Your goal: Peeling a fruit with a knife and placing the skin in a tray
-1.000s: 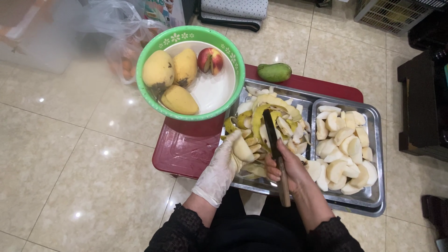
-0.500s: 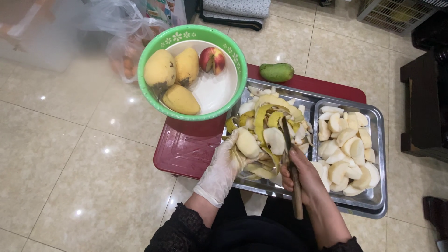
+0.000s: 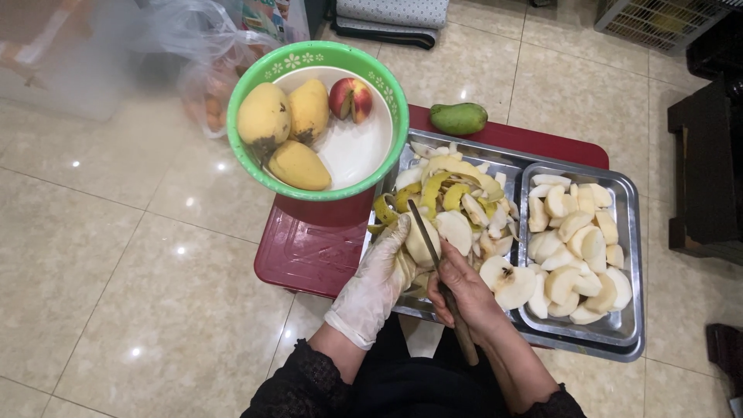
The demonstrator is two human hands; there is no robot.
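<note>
1. Gloved left hand (image 3: pixel 377 282) cupping a peeled pale fruit piece (image 3: pixel 422 241), fingers wrapped round it, over the left compartment of the steel tray (image 3: pixel 619 340).
2. Bare right hand (image 3: pixel 464 290) clenched on a knife (image 3: pixel 437 267), blade angled up against that fruit piece.
3. Yellow peels (image 3: pixel 453 190) heaped just behind, cut white slices (image 3: pixel 576 248) filling the right compartment.
4. Green bowl (image 3: pixel 321 58) with mangoes and a peach beside the tray, on a red stool (image 3: pixel 309 255).
5. Green mango (image 3: pixel 458 118) lying behind the tray.
</note>
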